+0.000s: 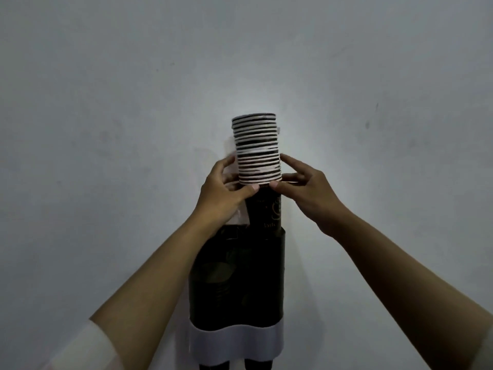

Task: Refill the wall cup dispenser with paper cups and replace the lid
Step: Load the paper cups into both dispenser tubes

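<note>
Paper cup stack [256,149] is held upright above the wall dispenser [237,273], with the dark body of the lowest cup [265,209] entering the dispenser's open top, right-hand side. Many white rolled rims are seen banded up the stack — upper part well clear of the dispenser. The stack is pinched at its lowest rims from both sides: left hand [222,190] with thumb across the front and fingers curled behind, right hand [306,188] with thumb at the front and index finger laid against the side. Both hands are closed on the stack, not spread. The dispenser is mounted on a pale wall [106,102] — dark translucent body, white wavy band [234,343] at the bottom. A clear plastic piece behind the left hand cannot be identified.
</note>
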